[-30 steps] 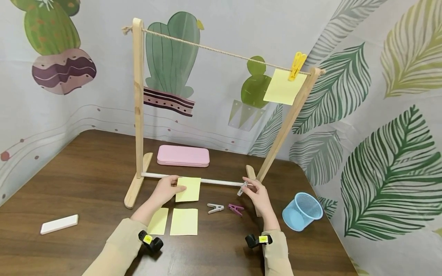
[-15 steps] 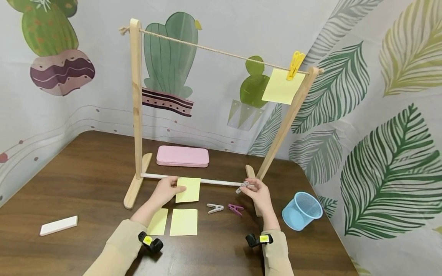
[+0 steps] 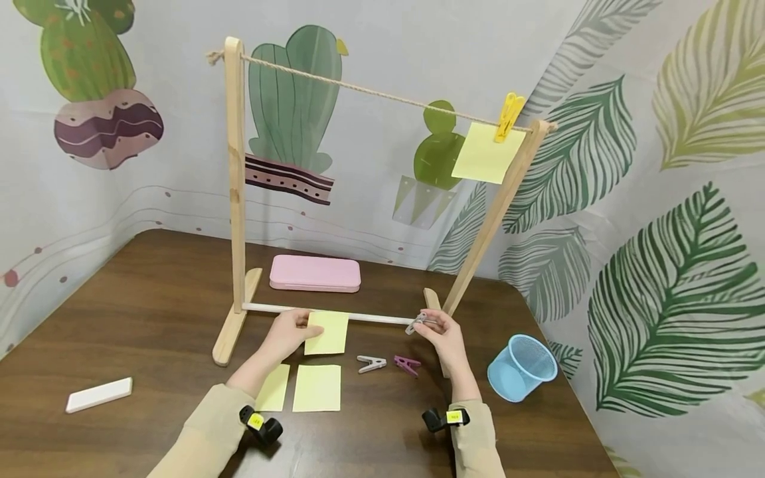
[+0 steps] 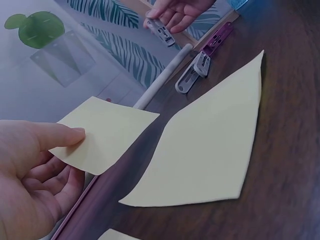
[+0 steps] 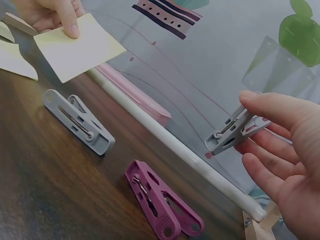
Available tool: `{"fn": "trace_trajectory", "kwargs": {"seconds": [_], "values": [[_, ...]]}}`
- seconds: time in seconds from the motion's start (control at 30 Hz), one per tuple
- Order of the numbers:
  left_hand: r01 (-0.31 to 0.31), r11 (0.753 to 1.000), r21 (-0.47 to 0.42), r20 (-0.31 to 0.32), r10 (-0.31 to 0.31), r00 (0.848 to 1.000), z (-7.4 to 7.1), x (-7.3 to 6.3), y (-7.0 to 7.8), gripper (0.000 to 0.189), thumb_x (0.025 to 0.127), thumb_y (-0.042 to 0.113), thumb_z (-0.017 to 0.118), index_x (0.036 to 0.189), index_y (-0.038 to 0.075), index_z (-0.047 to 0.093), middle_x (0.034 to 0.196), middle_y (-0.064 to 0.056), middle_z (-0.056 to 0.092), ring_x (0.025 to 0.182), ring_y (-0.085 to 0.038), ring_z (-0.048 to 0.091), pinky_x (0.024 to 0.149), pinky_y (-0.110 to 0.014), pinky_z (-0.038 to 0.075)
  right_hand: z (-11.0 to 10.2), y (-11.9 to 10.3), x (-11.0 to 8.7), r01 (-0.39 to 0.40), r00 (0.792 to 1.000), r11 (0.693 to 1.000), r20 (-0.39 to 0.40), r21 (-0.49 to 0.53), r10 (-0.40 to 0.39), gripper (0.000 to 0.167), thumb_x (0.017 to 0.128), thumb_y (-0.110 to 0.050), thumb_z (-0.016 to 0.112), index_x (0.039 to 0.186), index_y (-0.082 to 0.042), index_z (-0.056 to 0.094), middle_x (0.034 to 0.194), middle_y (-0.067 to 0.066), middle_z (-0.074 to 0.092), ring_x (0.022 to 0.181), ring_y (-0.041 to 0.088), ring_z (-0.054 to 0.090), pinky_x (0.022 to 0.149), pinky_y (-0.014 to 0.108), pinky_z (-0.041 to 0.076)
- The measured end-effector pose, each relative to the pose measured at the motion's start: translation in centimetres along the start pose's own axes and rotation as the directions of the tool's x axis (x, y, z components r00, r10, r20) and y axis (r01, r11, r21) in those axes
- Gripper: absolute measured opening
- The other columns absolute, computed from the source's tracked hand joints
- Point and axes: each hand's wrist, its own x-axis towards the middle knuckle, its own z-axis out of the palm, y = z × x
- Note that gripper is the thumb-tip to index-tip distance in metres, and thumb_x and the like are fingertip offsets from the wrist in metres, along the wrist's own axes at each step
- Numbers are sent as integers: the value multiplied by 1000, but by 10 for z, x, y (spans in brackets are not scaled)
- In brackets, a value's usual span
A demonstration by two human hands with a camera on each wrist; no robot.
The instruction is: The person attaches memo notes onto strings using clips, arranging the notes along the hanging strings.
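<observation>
My left hand (image 3: 288, 334) pinches a yellow sticky note (image 4: 107, 132) by its left edge, thumb on the front, held up off the table. A grey clothespin (image 5: 232, 131) is pinched between thumb and fingers of my right hand (image 3: 443, 333), near the right foot of the wooden rack. On the table between the hands lie a second grey clothespin (image 5: 80, 122) and a purple clothespin (image 5: 162, 200). Two more yellow notes lie nearer me: one in full view (image 3: 317, 388), the other (image 3: 273, 388) partly covered by my left forearm.
A twine line (image 3: 370, 91) spans the wooden rack (image 3: 236, 186); a yellow clothespin (image 3: 509, 118) holds a note (image 3: 487, 154) at its right end. Behind the white bottom bar (image 3: 376, 318) sits a pink case (image 3: 315, 273). A blue mesh cup (image 3: 520, 368) stands right, a white block (image 3: 98, 395) left.
The grey clothespin has turned in my right hand's fingers, from steeply slanted to flatter and then slanted again. My left hand keeps the note in almost the same place.
</observation>
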Motion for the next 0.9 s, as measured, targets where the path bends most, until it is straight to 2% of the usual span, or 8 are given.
{"fn": "trace_trajectory", "kwargs": {"seconds": [0.1,0.3,0.53,0.73,0.9], "values": [[-3,1000,-8,-5,3,1000,2,-1,1,55,88,14,71,130,-16,51,121,-31,62,113,-41,59,95,-51,49,2,-2,-1,-11,1000,1000,2,11,11,40,85,4,69,122,14,57,105,8,69,87,0,65,79,16,52],[-10,1000,-29,-15,9,1000,4,-2,3,52,87,12,71,128,-15,53,120,-30,63,111,-40,60,95,-51,49,3,-4,-1,-6,1000,1000,13,24,6,38,86,4,69,122,13,58,100,-3,69,87,1,63,80,15,51],[-33,999,-28,-30,32,999,7,-3,6,46,86,12,73,122,-12,59,114,-27,67,103,-35,63,91,-48,51,4,-11,0,60,997,998,48,-20,-59,35,87,8,65,121,15,57,106,13,69,85,0,62,81,15,50],[-65,998,-22,-55,63,996,11,-3,10,35,84,9,74,111,-10,66,104,-22,71,91,-26,64,80,-39,53,6,-19,1,114,992,992,56,-50,-111,34,89,3,65,121,16,58,99,-1,69,86,-2,62,81,14,49],[-63,997,-35,-67,61,996,14,-3,15,36,84,9,74,112,-12,64,108,-24,70,96,-32,65,86,-44,54,6,-25,4,160,986,981,65,-107,-154,35,91,-1,64,122,15,57,98,5,69,87,-3,61,82,12,48]]}}
